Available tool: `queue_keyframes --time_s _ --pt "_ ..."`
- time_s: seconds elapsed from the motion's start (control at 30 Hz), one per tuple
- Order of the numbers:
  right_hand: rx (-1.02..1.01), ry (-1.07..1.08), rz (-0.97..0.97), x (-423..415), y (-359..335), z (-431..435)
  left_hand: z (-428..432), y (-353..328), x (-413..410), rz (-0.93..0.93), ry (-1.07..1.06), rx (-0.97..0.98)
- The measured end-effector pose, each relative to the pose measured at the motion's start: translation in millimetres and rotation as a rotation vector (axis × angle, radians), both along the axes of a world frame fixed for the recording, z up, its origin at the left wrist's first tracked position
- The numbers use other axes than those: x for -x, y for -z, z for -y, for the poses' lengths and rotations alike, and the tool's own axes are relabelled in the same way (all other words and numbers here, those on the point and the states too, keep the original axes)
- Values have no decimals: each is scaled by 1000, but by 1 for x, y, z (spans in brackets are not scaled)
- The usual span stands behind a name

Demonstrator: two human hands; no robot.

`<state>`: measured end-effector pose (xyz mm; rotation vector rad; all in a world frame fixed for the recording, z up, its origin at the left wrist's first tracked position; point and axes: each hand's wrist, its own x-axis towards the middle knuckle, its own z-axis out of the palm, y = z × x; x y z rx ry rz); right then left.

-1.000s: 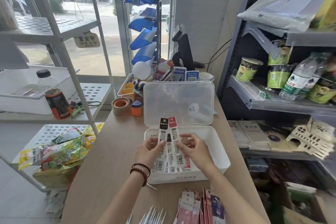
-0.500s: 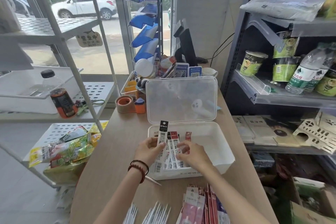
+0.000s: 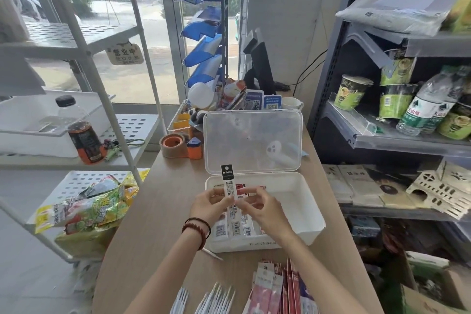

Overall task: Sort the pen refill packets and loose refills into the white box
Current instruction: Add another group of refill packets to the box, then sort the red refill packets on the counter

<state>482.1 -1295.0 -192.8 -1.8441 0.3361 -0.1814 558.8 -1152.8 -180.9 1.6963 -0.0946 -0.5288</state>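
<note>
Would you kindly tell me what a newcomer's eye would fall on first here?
At the centre of the wooden counter, the left hand and right hand hold up a black-topped refill packet over the open white box, whose clear lid stands raised behind. In the box's left part lie sorted packets, while a pile of packets and loose refills wait at the counter's near edge.

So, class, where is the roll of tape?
In the head view the roll of tape stands on the wooden counter, left of the open box lid, beside a small orange item.
</note>
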Motion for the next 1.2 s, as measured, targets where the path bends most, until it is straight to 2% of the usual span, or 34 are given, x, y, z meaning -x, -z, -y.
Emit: queue_keyframes --time_s 0.1,0.2,0.3,0.4,0.53,0.77,0.93,1.07,1.2 --pt "-14 13 12 1 1 -4 4 -3 0 109 29 -51" --pt "-43 43 28 1 0 -2 1 -3 0 400 89 -279" --pt "19 70 -36 -1 0 2 -10 -5 1 657 158 -568" --pt "118 82 -137 -4 5 7 -21 -5 0 808 205 -787" --pt "230 86 -234 -9 14 5 -30 -3 -2 852 203 -877" --pt "365 95 -301 -15 25 3 -44 0 -1 864 179 -879" --pt "553 116 -156 2 1 0 -62 -3 9 866 126 -848" --pt "562 75 11 46 -20 -11 -76 1 40 895 51 -790" --pt "522 40 -60 101 -13 -17 -83 20 84 778 60 -752"
